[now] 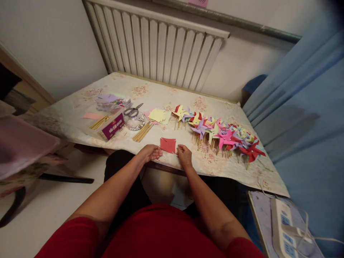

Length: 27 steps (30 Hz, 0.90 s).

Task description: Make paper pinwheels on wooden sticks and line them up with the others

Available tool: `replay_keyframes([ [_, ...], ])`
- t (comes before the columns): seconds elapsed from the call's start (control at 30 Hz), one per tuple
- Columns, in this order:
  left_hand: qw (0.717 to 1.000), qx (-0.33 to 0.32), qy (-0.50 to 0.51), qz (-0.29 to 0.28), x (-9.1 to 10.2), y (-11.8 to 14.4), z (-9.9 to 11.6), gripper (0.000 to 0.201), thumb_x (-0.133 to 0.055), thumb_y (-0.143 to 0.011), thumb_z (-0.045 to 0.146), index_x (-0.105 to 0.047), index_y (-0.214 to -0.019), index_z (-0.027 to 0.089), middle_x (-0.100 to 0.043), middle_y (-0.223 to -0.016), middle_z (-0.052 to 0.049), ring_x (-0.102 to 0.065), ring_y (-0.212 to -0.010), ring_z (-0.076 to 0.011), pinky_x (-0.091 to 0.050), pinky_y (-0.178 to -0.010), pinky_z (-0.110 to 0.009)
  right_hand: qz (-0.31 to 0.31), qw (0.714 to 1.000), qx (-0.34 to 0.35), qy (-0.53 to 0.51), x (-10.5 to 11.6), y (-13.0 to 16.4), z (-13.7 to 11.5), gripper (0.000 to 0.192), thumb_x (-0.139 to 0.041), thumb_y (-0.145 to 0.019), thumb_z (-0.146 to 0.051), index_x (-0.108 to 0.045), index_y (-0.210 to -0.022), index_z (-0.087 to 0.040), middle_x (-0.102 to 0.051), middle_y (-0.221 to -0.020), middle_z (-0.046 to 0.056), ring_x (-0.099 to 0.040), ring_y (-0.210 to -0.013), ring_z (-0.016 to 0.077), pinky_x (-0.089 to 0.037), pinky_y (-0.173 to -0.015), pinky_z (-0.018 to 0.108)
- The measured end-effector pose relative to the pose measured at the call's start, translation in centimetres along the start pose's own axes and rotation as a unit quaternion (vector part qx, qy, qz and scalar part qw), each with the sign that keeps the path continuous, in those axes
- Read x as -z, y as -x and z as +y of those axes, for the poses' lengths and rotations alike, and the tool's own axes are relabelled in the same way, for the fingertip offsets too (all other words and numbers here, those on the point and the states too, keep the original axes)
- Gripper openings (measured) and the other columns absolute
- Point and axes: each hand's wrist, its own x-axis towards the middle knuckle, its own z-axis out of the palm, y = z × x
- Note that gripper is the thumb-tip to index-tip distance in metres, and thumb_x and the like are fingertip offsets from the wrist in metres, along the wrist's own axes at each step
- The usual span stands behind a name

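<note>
Lying between the hands: red paper [168,146], near the front edge of the tabletop [139,89]; roughly square; flat or nearly so; slits run inward at its corners
Left hand [151,152]: at the left side of the red paper; fingers extended and close together, slightly bent, tips at the paper's edge; whether they grip it cannot be told
Right hand [184,156]: at the right side of the red paper; fingers curled inward, thumb and forefinger close together beside the paper's edge; whether anything is pinched between them cannot be told
Loose sticks [143,132]: bundled side by side, beyond the left hand; laid at a slant on the tabletop
Clear dish [135,124]: round; holds small shiny pieces; stands just beyond the loose sticks
Scissors [133,110]: dark handles; lying behind the clear dish, blades pointing away to the right
Purple-fronted box [113,126]: left of the clear dish; more sticks show at its left
Paper stack [157,115]: pale yellow sheets on top; pink and green sheets show at the sides; beyond the red paper
Pinwheels [227,138]: grouped across the right part of the tabletop; several colours, on sticks; foremost at right is red
Power strip [283,229]: lower right, on a separate surface; plug and white cords attached
Radiator [161,43]: on the wall behind the tabletop
</note>
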Motion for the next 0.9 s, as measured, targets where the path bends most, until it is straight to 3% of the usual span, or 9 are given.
replay_keyframes([
  [0.17,0.998,-0.036,0.028,-0.033,-0.1,0.4,0.0,0.009,-0.052,-0.087,0.015,-0.061,-0.086,0.013,-0.064,-0.063,-0.003,-0.06,-0.049,-0.0108,-0.051,-0.051,-0.02,0.003,1.0,0.006,0.002,0.0,0.0,0.2,0.036,-0.054,-0.078,-0.037,-0.069,-0.103,-0.017,-0.071,-0.082,0.004,-0.064,-0.063,0.0167,-0.053,-0.053,0.026],
  [0.37,0.997,-0.064,0.047,-0.003,-0.7,0.5,0.1,0.012,-0.046,-0.092,0.014,-0.055,-0.083,0.013,-0.068,-0.068,-0.006,-0.068,-0.059,-0.0148,-0.053,-0.055,-0.022,0.0,1.0,0.013,0.003,-0.1,-0.1,0.7,0.04,-0.054,-0.077,-0.04,-0.069,-0.105,-0.016,-0.071,-0.084,0.006,-0.065,-0.066,0.0178,-0.053,-0.054,0.027],
  [0.5,0.996,-0.064,0.055,0.03,-0.8,0.4,0.1,0.014,-0.045,-0.094,0.015,-0.052,-0.082,0.014,-0.066,-0.066,-0.005,-0.067,-0.056,-0.0126,-0.05,-0.053,-0.02,0.007,1.0,0.024,0.013,-0.1,-0.2,0.9,0.039,-0.054,-0.077,-0.04,-0.07,-0.105,-0.016,-0.072,-0.086,0.006,-0.065,-0.07,0.0183,-0.054,-0.057,0.028],
  [0.67,0.998,-0.043,0.037,0.032,-0.7,-0.2,-0.2,0.019,-0.044,-0.097,0.02,-0.053,-0.082,0.014,-0.064,-0.064,-0.004,-0.067,-0.054,-0.0122,-0.049,-0.05,-0.018,0.003,0.999,0.028,0.022,0.0,-0.2,0.9,0.038,-0.054,-0.079,-0.038,-0.07,-0.105,-0.017,-0.072,-0.085,0.006,-0.065,-0.069,0.0184,-0.054,-0.058,0.028],
  [0.9,0.999,-0.013,-0.025,0.038,-1.7,-0.4,-0.2,0.018,-0.06,-0.092,0.026,-0.056,-0.083,0.011,-0.065,-0.061,-0.006,-0.06,-0.045,-0.0104,-0.044,-0.042,-0.016,0.017,0.998,0.043,0.041,-0.1,-0.4,1.2,0.032,-0.054,-0.08,-0.035,-0.071,-0.103,-0.02,-0.073,-0.085,0.004,-0.067,-0.077,0.0188,-0.056,-0.068,0.03],
])
